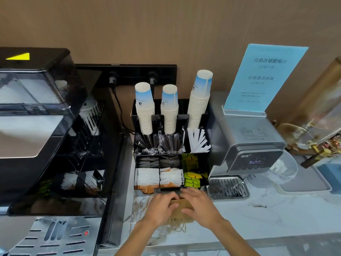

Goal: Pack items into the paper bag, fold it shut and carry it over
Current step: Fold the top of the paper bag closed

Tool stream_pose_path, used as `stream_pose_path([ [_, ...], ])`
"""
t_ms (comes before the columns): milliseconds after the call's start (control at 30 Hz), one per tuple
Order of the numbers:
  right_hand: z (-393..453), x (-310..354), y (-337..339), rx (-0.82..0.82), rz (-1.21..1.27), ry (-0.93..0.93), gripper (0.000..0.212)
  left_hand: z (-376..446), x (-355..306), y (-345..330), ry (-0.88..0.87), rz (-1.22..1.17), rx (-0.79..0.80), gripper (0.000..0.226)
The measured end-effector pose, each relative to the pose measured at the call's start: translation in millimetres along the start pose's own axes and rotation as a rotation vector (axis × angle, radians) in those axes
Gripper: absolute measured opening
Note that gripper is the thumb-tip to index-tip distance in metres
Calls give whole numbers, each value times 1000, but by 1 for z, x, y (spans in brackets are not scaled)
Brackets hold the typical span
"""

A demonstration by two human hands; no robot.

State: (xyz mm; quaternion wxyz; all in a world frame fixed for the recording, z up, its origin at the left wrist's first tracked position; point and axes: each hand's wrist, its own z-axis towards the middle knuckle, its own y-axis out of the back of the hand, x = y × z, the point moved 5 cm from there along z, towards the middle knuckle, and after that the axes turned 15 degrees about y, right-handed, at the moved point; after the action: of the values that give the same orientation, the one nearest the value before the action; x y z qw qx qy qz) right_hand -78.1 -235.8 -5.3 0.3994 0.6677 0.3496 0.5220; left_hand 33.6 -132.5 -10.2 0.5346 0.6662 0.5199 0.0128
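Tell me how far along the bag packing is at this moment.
Done: cannot tell what, if anything, is inside. In hand: the left hand and right hand both press on the paper bag lying on the counter before the black organizer, apparently folding it. Left: finishing the fold and carrying it over.

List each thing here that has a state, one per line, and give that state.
paper bag: lying flat on the counter, both hands on it
left hand: pressing the bag
right hand: pressing the bag
cup stacks: upside down in the organizer
water dispenser: on, display lit
sachet compartments: stocked
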Motion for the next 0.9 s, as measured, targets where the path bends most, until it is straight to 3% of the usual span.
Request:
stream_pose_path([
  [100, 10, 9, -3, 46, 25, 29, 33, 1, -2, -6, -34, 26, 32, 18],
  [267, 16, 10, -8, 114, -163, -73, 37, 3, 6, -12, -32, 49, -23, 20],
  [433, 16, 7, -11, 180, -193, -30, 18, 4, 13, -15, -18, 24, -45, 20],
  [567, 15, 3, -7, 258, -38, 55, 22, 0, 21, -15, -3, -69, -75, 22],
  [767, 12, -1, -4, 246, -100, 20, 18, -3, 26, -14, 29, -147, -88, 23],
  [900, 12, -1, -6, 306, -245, 28, 44, 0, 35, -5, 79, -195, -98, 25],
])
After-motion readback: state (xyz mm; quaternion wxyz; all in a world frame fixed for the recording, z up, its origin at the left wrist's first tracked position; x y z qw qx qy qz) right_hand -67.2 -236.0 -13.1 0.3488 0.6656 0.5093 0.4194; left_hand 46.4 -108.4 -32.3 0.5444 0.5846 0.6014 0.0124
